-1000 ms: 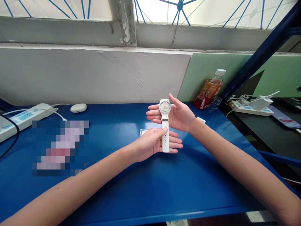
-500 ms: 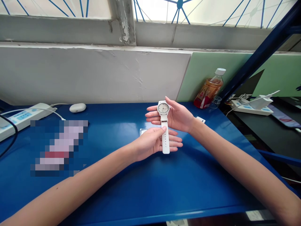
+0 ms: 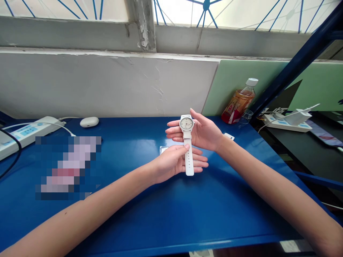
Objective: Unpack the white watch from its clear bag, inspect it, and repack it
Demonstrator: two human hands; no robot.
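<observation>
A white wristwatch (image 3: 189, 160) with a round pale dial lies lengthwise across both hands, its strap unfastened and the dial end farthest from me. My left hand (image 3: 174, 162) pins the holed strap under its thumb against the outstretched fingers. Behind the dial, my right hand (image 3: 203, 132) is held palm up with straight fingers and raised thumb, the dial end resting over those fingers. Part of a small clear-and-white item (image 3: 163, 149) shows on the desk past my left hand; the rest is hidden.
On the blue desk (image 3: 171, 221) are a power strip (image 3: 37, 130), a white earbud case (image 3: 89, 122) and a pixelated phone-like object (image 3: 72, 164) at left. A drink bottle (image 3: 238, 101) leans at back right, near a small white card (image 3: 229, 136). A blue post (image 3: 294, 60) slants at right.
The view has shifted very slightly. Both hands and the wristwatch keep nearly the same pose, with the dial tilted a touch.
</observation>
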